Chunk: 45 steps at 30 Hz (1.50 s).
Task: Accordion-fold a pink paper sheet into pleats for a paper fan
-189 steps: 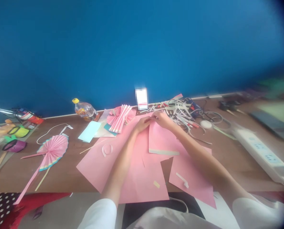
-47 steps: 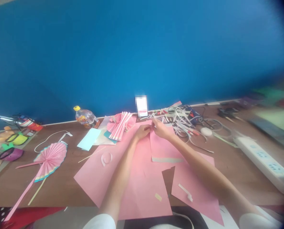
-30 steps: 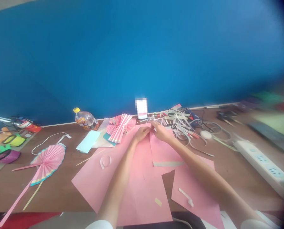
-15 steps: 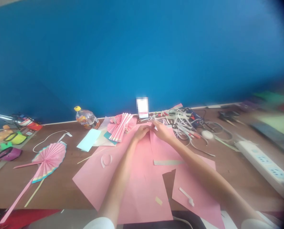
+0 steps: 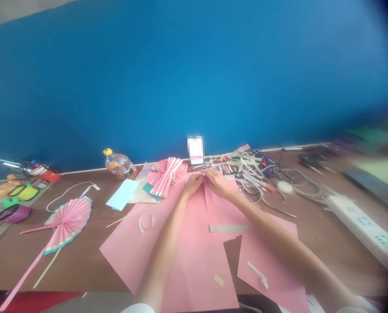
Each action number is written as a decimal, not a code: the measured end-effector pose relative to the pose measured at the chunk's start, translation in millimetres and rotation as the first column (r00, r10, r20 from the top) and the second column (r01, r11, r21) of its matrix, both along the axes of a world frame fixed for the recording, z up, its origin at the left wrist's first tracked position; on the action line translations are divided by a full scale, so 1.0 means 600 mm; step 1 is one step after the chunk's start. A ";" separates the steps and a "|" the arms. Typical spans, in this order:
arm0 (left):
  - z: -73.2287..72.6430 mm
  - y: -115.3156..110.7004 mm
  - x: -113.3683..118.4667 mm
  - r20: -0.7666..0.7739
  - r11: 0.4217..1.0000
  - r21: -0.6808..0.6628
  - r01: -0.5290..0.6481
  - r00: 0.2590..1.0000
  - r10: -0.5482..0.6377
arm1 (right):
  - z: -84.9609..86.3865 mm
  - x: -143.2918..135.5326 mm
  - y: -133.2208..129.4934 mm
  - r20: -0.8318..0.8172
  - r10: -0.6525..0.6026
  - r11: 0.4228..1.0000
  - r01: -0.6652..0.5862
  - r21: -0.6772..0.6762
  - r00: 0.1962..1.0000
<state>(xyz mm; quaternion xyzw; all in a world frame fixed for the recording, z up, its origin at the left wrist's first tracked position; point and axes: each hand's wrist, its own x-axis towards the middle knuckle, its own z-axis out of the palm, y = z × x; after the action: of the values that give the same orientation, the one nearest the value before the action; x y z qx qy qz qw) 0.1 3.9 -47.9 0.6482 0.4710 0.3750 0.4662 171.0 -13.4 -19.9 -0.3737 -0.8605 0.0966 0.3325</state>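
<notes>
My left hand [image 5: 194, 185] is closed at the far edge of the large pink paper [image 5: 197, 243], its fingers bent and pressed together. Touching or almost touching it, my right hand [image 5: 216, 181] is closed on the top corner of a smaller pink sheet [image 5: 224, 213] with a pale strip along its near edge. The fingertips meet over the paper's far end, and whatever else is pinched there is too small to make out. Beneath my right forearm lies another pink piece [image 5: 246, 261]; a curled white strip [image 5: 147, 223] rests left of my left arm.
Left on the brown table are a pleated pink fan [image 5: 68, 224] and a drink bottle [image 5: 120, 166]. A folded pink paper [image 5: 167, 176] and light-blue paper [image 5: 122, 194] lie near the wall. On the right sit tangled paper strips [image 5: 246, 174] and a white power strip [image 5: 359, 226].
The view has tilted up slightly, so the table things sit lower. My right fingers have drawn closer to my left hand at the paper's far edge.
</notes>
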 end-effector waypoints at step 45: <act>0.003 -0.001 -0.004 0.071 0.998 -0.007 0.066 0.995 -0.066 | -0.005 -0.001 -0.002 -0.033 -0.093 0.996 0.093 0.002 0.995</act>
<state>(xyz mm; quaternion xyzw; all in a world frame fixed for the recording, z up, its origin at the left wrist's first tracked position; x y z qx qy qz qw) -2.5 3.6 -46.3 0.6477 0.4343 0.3798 0.4976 170.3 -14.5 -22.7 -0.4113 -0.8368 0.0856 0.3512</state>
